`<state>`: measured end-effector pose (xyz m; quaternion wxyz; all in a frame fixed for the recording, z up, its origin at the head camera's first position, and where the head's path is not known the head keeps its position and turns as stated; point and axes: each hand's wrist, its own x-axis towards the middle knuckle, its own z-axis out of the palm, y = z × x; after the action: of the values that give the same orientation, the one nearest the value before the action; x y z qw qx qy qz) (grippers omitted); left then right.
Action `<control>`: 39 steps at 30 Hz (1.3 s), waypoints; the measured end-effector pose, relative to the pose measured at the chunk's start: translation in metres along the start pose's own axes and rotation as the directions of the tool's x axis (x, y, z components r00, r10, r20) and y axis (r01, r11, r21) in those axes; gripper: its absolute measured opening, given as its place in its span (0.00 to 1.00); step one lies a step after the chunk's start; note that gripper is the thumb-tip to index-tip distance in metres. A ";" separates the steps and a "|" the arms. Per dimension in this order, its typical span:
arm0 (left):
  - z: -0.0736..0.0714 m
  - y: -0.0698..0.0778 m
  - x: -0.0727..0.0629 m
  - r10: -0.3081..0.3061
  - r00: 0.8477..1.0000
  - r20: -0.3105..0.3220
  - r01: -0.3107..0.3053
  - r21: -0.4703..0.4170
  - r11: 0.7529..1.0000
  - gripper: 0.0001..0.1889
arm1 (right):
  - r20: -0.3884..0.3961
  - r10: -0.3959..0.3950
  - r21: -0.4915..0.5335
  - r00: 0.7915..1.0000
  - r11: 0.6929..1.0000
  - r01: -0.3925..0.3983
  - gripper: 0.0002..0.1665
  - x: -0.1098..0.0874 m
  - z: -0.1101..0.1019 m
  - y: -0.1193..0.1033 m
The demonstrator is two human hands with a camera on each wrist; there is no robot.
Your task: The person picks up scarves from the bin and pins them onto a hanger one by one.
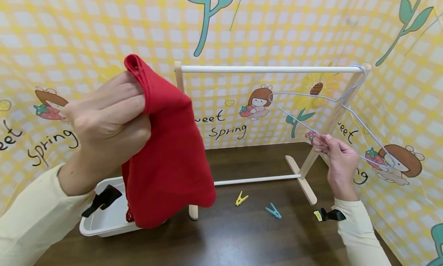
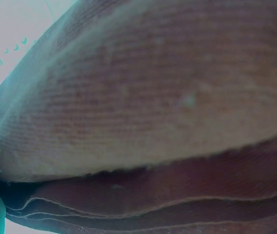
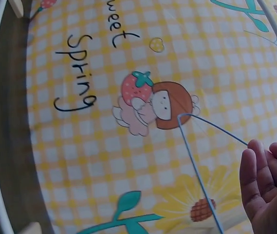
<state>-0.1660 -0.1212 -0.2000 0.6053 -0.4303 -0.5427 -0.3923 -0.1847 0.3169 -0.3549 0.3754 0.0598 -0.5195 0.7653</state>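
My left hand [image 1: 109, 123] grips a folded red scarf [image 1: 169, 154] by its upper edge and holds it up in the air at the left. A bit of fringe shows at its lower left corner. Close-up layers of the scarf [image 2: 143, 97] fill the left wrist view. A pale blue wire clothes hanger [image 1: 295, 118] hangs by its hook at the right end of the rack's top bar. My right hand [image 1: 339, 158] pinches the hanger's bottom wire between thumb and fingers. In the right wrist view, one corner of the hanger [image 3: 193, 161] points away from the fingers.
A wooden rack with a white top bar [image 1: 270, 69] and a white lower bar [image 1: 256, 179] stands on the dark table [image 1: 235, 239]. Before it lie a yellow clothespin [image 1: 240, 198] and a blue clothespin [image 1: 273, 211]. A white basin [image 1: 104, 229] sits partly behind the scarf.
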 end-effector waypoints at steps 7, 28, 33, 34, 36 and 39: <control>-0.009 -0.031 -0.017 0.029 0.998 0.055 -0.027 -0.028 0.999 0.21 | -0.021 -0.091 -0.005 0.996 0.996 0.091 0.11 0.015 -0.001 -0.016; 0.006 -0.010 -0.001 0.018 0.996 0.086 -0.017 -0.016 1.000 0.18 | -0.272 -0.486 -0.153 0.831 0.874 0.461 0.14 0.036 0.015 -0.054; 0.012 0.013 0.011 -0.015 0.997 0.070 0.017 -0.021 1.000 0.18 | -0.231 -0.487 -0.216 0.842 0.870 0.443 0.13 0.037 0.017 -0.061; 0.013 0.016 0.014 -0.019 0.997 0.075 0.021 -0.016 1.000 0.18 | -0.227 -0.483 -0.210 0.846 0.872 0.441 0.13 0.038 0.016 -0.060; 0.014 0.020 0.017 -0.021 0.996 0.084 0.022 -0.006 1.000 0.18 | -0.229 -0.475 -0.194 0.850 0.878 0.438 0.13 0.040 0.014 -0.059; 0.011 0.011 0.012 -0.023 0.995 0.098 0.024 -0.002 1.000 0.18 | -0.243 -0.455 -0.180 0.857 0.889 0.421 0.13 0.041 0.013 -0.058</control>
<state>-0.1576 -0.1070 -0.1885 0.5726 -0.4435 -0.5762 -0.3787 -0.1810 0.3373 -0.2854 0.6119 0.0455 -0.4791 0.6277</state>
